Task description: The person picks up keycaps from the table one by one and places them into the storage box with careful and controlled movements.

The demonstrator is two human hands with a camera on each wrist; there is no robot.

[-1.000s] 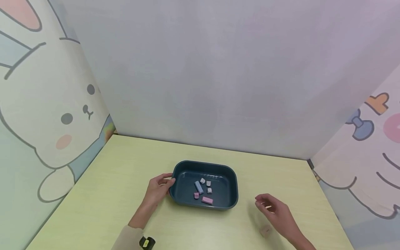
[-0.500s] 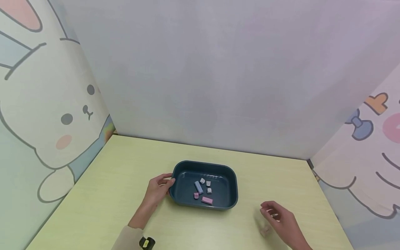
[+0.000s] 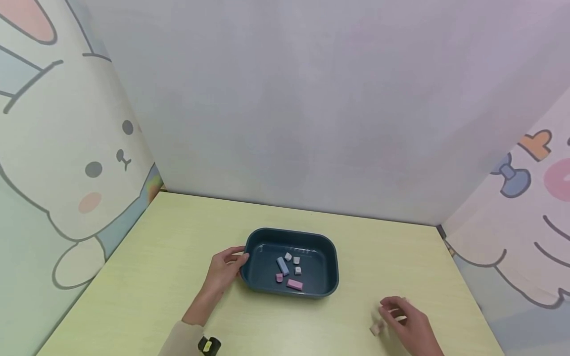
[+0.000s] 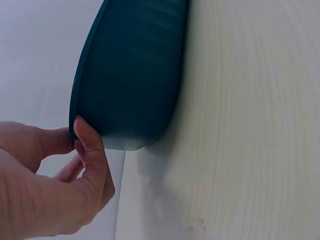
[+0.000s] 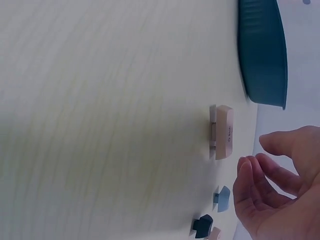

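Observation:
My left hand (image 3: 226, 269) pinches the left rim of a dark teal tray (image 4: 132, 65), thumb on one side and fingers on the other. Inside the tray lie a long blue keycap (image 3: 282, 266), a long pink keycap (image 3: 295, 285), a small pink keycap (image 3: 279, 278) and three white ones. My right hand (image 5: 280, 185) hovers at the right of the table, thumb and fingertips apart with nothing between them. Closest to its fingertips in the right wrist view are a long pale pink keycap (image 5: 225, 132) with lettering and a light blue keycap (image 5: 222, 198).
A black keycap (image 5: 203, 226) and another pinkish keycap (image 5: 214, 233) sit at the bottom of the right wrist view. The pale yellow table (image 3: 200, 222) meets a grey-white back wall (image 3: 285, 109). Cartoon-printed panels (image 3: 512, 237) stand at both sides.
My right hand has moved down and to the right in the head view, away from the tray. My left hand and the tray have stayed in place.

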